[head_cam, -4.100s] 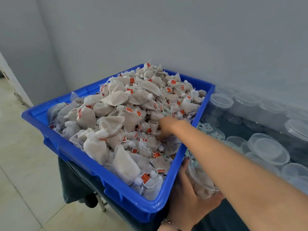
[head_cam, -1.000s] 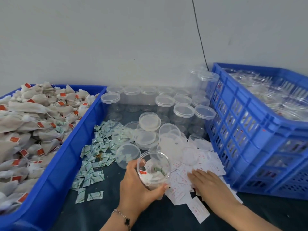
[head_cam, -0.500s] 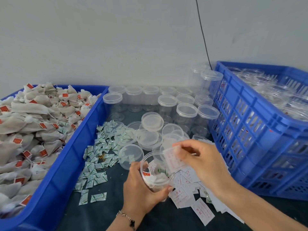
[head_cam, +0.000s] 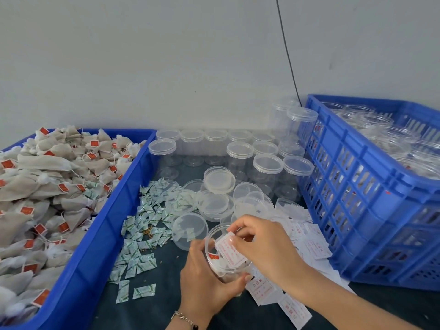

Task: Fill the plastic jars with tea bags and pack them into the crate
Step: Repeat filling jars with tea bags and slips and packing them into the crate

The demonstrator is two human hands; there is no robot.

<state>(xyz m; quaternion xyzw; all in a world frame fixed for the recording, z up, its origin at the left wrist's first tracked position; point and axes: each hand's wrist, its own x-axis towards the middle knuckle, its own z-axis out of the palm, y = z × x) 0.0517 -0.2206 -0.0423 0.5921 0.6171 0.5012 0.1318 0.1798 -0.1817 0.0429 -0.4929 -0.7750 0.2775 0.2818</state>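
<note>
At lower centre of the frame, the left hand (head_cam: 204, 282) gripped the open jar (head_cam: 226, 256) around its wall, while the right hand (head_cam: 264, 246), directly above the jar mouth, pinched a paper slip (head_cam: 229, 250) tilted into the opening.

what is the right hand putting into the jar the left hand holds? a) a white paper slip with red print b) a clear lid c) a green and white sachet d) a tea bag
a: the right hand pinches a white paper slip with red print over the open jar gripped by the left hand.
</note>
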